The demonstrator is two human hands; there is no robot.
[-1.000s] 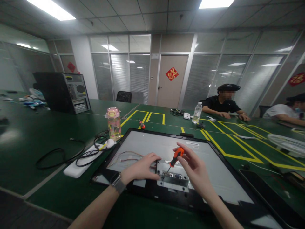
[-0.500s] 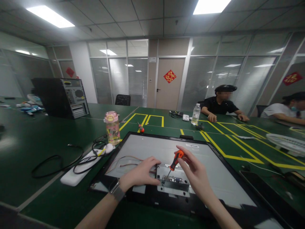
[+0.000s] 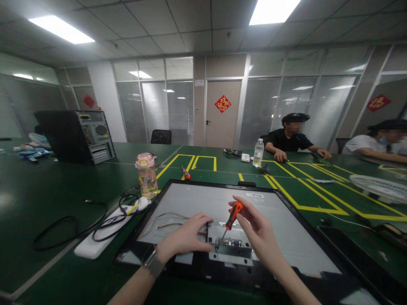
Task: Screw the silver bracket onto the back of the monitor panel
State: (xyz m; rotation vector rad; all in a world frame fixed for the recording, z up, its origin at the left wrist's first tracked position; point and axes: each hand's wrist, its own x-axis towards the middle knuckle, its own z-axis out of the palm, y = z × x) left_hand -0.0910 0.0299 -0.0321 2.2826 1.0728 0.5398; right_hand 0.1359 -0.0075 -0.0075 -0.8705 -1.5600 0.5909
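Note:
My right hand (image 3: pixel 261 231) grips an orange and black screwdriver (image 3: pixel 234 215) by its handle, thumb and fingers closed round it. The shaft slants down to the left, and its tip meets the left part of a silver metal bracket (image 3: pixel 230 257). A small circuit board (image 3: pixel 233 243) shows inside the bracket. At the bracket's left edge, my left hand (image 3: pixel 186 237) rests with fingertips at the upper corner and thumb lower down, holding it. Beneath lies a large grey display panel (image 3: pixel 292 224) with a black frame, lying flat. Thin cables (image 3: pixel 160 217) run from the bracket's left side.
Left of the panel are a white power strip (image 3: pixel 92 248), black cable and a pink-lidded bottle (image 3: pixel 146 178). Another screwdriver (image 3: pixel 186 173) lies beyond the panel. A computer case (image 3: pixel 76 135) stands far left. A clear bottle (image 3: pixel 258 152) and two people (image 3: pixel 291 140) are across the table.
My view has shifted slightly, moving the scene a little left and down. Both hands keep their places, with the screwdriver tip still at the bracket's left part.

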